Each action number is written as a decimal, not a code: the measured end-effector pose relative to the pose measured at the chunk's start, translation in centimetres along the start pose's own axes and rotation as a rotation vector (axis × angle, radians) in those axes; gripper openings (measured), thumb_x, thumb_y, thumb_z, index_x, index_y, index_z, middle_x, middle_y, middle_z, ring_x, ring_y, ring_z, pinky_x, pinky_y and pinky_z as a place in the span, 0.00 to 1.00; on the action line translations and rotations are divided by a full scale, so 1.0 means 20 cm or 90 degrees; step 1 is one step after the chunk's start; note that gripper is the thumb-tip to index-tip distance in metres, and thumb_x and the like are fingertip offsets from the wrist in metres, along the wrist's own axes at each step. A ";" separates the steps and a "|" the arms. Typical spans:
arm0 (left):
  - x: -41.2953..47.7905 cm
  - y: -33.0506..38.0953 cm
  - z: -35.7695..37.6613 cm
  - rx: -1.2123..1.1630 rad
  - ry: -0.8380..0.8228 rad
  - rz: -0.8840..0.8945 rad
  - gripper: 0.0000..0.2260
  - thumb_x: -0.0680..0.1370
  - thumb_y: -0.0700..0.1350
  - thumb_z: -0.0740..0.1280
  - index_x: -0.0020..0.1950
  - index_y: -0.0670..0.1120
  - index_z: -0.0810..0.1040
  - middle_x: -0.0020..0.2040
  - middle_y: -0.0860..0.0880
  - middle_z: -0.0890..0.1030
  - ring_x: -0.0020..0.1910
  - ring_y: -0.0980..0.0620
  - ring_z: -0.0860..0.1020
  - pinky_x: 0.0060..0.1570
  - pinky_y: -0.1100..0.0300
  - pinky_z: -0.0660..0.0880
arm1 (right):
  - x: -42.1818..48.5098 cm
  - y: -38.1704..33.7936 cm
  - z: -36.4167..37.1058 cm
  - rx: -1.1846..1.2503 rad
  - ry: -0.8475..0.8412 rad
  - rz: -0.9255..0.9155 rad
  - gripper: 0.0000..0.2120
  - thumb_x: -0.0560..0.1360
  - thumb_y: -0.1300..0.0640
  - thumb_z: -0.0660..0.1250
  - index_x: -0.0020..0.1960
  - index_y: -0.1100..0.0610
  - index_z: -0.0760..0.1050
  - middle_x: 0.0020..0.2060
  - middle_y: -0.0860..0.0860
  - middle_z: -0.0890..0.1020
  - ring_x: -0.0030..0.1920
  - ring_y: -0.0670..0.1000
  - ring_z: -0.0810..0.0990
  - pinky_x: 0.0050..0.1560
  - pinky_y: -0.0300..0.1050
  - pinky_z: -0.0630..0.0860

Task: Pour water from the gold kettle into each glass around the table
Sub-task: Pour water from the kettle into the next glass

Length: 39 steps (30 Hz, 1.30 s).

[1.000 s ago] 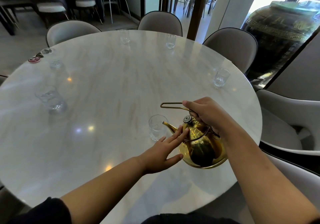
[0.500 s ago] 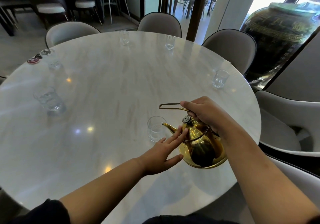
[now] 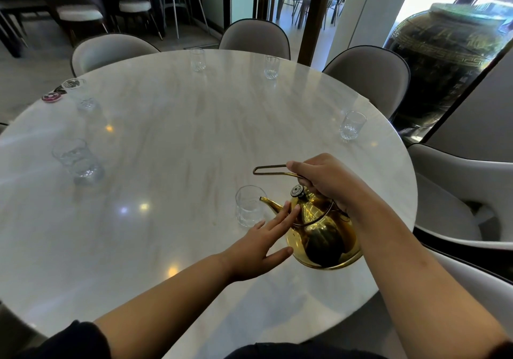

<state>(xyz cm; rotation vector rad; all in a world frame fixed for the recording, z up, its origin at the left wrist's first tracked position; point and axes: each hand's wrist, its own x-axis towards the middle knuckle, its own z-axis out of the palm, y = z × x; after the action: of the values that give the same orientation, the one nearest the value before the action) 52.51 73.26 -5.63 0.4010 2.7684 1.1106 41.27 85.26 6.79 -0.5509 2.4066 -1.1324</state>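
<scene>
Gold kettle hung just above the near right part of the round marble table, tipped to the left. The right hand was closed tight around its thin wire handle and held it up. The left hand was flat and open, holding nothing, with its fingertips pressed on the kettle's side near the bottom of the spout. The small lid knob sat just under the right hand. The spout tip reached over the rim of the nearest glass, which stood on the table right beside the kettle. I could not tell if water was coming out.

Farther out on the left stood a glass with water. Farther out on the right, near the table's edge, stood another glass. Past the left one was a blurry glass, next to some round coasters at the edge. Two more glasses stood at the far side, well apart. Grey chairs ringed the table. A big dark jar stood far off on the right.
</scene>
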 end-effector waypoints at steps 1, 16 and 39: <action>0.00 0.00 0.00 -0.001 0.002 0.001 0.30 0.81 0.54 0.56 0.73 0.63 0.36 0.76 0.59 0.37 0.75 0.58 0.51 0.75 0.52 0.46 | 0.00 0.00 0.00 -0.003 0.000 0.000 0.24 0.77 0.48 0.63 0.26 0.57 0.67 0.16 0.45 0.65 0.17 0.43 0.59 0.29 0.41 0.61; -0.01 0.02 0.00 -0.005 0.003 0.002 0.30 0.81 0.54 0.55 0.72 0.64 0.35 0.76 0.59 0.37 0.76 0.56 0.51 0.75 0.50 0.45 | 0.01 -0.02 0.00 -0.017 -0.010 0.010 0.24 0.78 0.48 0.62 0.25 0.57 0.67 0.14 0.44 0.65 0.14 0.42 0.60 0.29 0.42 0.59; 0.02 0.01 0.00 0.003 0.005 0.011 0.30 0.81 0.53 0.56 0.73 0.63 0.37 0.76 0.58 0.38 0.75 0.54 0.55 0.74 0.54 0.48 | -0.01 0.01 -0.01 -0.022 0.011 -0.013 0.24 0.78 0.48 0.62 0.26 0.57 0.66 0.19 0.46 0.66 0.20 0.45 0.61 0.31 0.42 0.61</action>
<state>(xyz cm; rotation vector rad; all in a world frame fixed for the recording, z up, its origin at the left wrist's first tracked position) 52.25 73.55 -5.56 0.4223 2.7793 1.1123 41.31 85.67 6.85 -0.5810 2.4447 -1.1103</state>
